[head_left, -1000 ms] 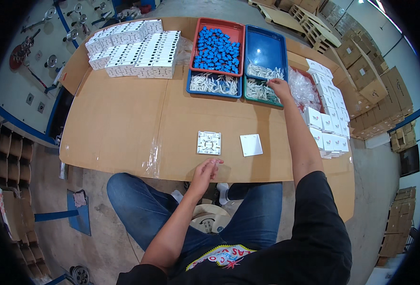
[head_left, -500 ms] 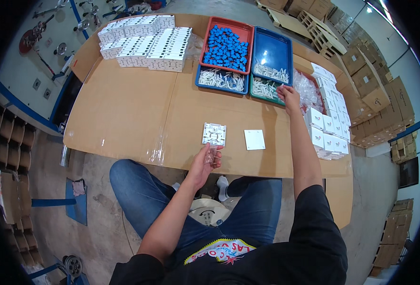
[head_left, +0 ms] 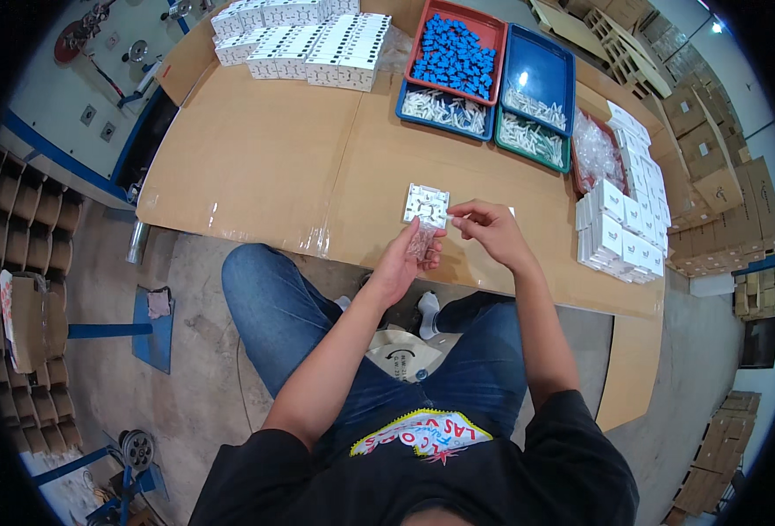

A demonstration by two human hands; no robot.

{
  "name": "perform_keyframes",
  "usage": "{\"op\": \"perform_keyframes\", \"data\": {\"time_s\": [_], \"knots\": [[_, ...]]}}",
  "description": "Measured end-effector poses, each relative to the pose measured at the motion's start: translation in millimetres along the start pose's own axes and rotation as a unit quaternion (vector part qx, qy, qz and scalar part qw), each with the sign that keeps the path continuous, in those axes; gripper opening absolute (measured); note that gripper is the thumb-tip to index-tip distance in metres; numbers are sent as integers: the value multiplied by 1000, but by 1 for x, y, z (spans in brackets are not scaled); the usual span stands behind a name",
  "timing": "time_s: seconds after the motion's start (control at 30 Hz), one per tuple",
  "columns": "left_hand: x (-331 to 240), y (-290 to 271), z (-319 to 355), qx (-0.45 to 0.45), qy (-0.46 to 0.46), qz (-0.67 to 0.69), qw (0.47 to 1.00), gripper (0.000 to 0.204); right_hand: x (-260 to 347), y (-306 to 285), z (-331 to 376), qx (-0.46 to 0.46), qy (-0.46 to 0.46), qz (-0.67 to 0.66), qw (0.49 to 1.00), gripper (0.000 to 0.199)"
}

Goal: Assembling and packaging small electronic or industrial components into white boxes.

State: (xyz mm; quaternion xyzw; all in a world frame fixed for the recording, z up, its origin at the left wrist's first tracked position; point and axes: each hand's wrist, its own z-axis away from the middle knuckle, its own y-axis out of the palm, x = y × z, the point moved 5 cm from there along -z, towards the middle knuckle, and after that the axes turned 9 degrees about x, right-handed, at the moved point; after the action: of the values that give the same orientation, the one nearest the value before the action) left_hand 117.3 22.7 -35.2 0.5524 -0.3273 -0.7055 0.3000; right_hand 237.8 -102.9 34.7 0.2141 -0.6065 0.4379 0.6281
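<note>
My left hand [head_left: 402,260] is closed around a crinkled piece of clear plastic [head_left: 421,243]. Its fingertips reach the near edge of a white square plate [head_left: 427,203] with raised fittings and openings. From the right, my right hand [head_left: 491,230] comes up to the plate's near right corner. Thumb and index finger pinch a small slim white piece [head_left: 451,216] there; whether it touches the plate I cannot tell. The flat white square cover seen earlier is almost wholly hidden behind my right hand.
Beyond the hands stand a red tray [head_left: 500,77] of blue parts, a blue tray [head_left: 490,133] and a green tray [head_left: 565,167] of small white pieces. White boxes [head_left: 619,230] are stacked at right, more white boxes [head_left: 342,72] far left. Clear bags [head_left: 596,153] fill another container.
My right hand has come back from the trays to the plate, with a small white piece in its fingers. My left hand still holds the clear plastic. The view has shifted.
</note>
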Motion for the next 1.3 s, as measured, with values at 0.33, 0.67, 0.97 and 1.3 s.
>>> {"op": "perform_keyframes", "data": {"time_s": [0.33,0.67,0.97,1.3], "knots": [[2,10,12,51,-9,-2,999,55,29,24,-3,97,-5,69,993,7],[4,7,21,52,-8,37,998,46,26,40,1,84,-64,67,992,19],[5,5,18,58,7,24,998,39,31,50,-3,144,-34,112,983,34],[15,-18,6,32,5,16,999,45,10,42,-25,180,5,50,982,40]]}}
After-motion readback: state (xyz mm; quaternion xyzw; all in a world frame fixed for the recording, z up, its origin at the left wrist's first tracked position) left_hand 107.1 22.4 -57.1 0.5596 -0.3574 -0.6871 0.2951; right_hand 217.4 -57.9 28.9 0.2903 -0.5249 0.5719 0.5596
